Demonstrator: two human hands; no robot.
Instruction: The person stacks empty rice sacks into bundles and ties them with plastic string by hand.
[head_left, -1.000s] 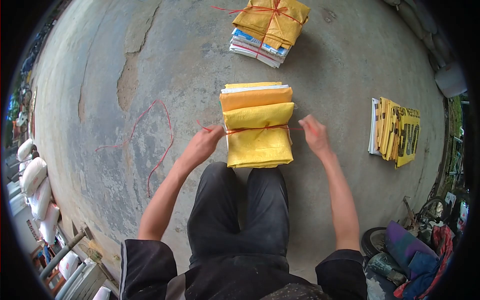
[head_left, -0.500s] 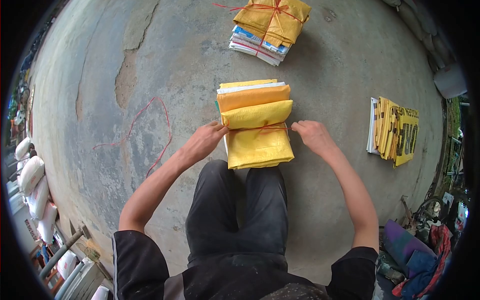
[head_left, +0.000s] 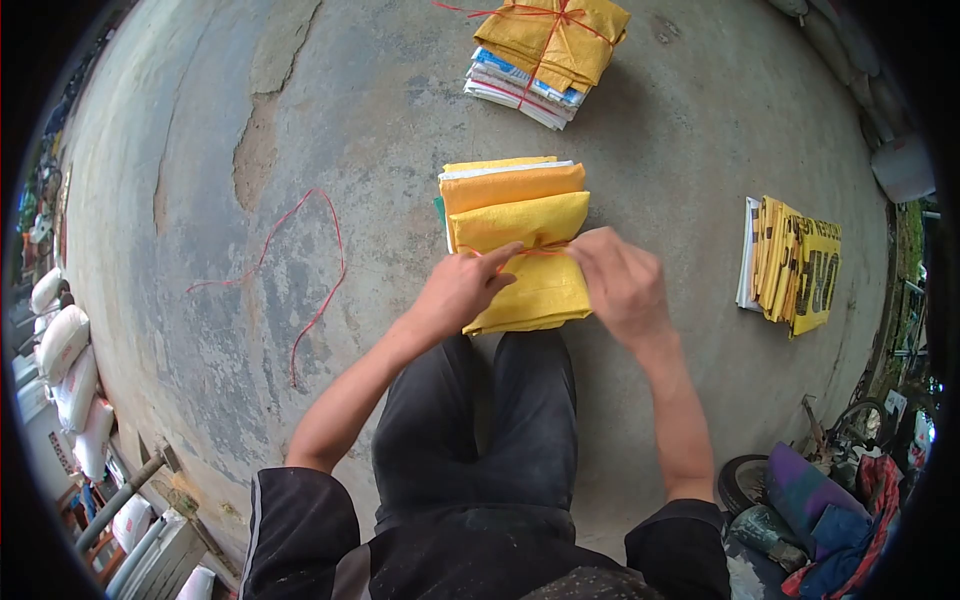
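A stack of folded woven sacks (head_left: 520, 218), mostly yellow with orange and white layers, lies on the concrete just beyond my knees. Red string (head_left: 546, 247) crosses its top and pulls the yellow sack in at the middle. My left hand (head_left: 462, 292) rests over the stack's left side, fingers curled at the string and index finger stretched along it toward the middle. At the right side, my right hand (head_left: 625, 285) is closed in a pinch on the string, slightly blurred. The fingertips partly cover the string where it crosses.
Another bundle (head_left: 550, 45), tied with red string, sits farther ahead. Folded yellow printed sacks (head_left: 800, 268) lie to the right. A loose red string (head_left: 341, 255) curves across the floor at left. Filled white sacks (head_left: 68, 345) line the left edge; cloth items (head_left: 840, 515) lie at lower right.
Both hands have come inward from the stack's sides to above its top. My left index finger now reaches toward the string's middle, and my right hand has moved in over the right edge.
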